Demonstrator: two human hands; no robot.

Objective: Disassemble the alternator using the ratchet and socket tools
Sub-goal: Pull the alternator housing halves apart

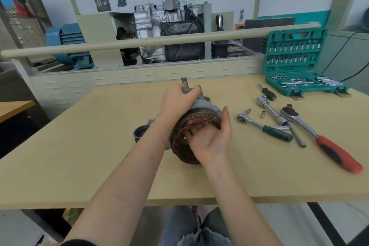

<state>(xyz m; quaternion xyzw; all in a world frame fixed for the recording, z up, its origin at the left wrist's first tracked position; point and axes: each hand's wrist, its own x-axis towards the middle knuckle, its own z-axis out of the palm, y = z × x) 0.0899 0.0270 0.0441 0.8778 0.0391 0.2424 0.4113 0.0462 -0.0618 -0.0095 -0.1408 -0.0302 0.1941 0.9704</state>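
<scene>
Right hand (209,142), centre frame: fingers curled into the open near end of the alternator (196,124), thumb along its right side. Alternator on the surface (79,166), tilted, long axis running near-to-far, copper windings facing camera, shaft end pointing to upper centre. Left hand (176,99) clamped around that far end. Ratchets (265,128) lie right. Open green socket case (299,66) upper right. Wall-poster writing too blurred to read.

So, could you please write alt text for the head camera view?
Both hands hold a partly opened alternator above a wooden table: the left hand grips its metal housing, the right hand reaches into the copper windings. Ratchets lie to the right, near an open green socket case.
</scene>
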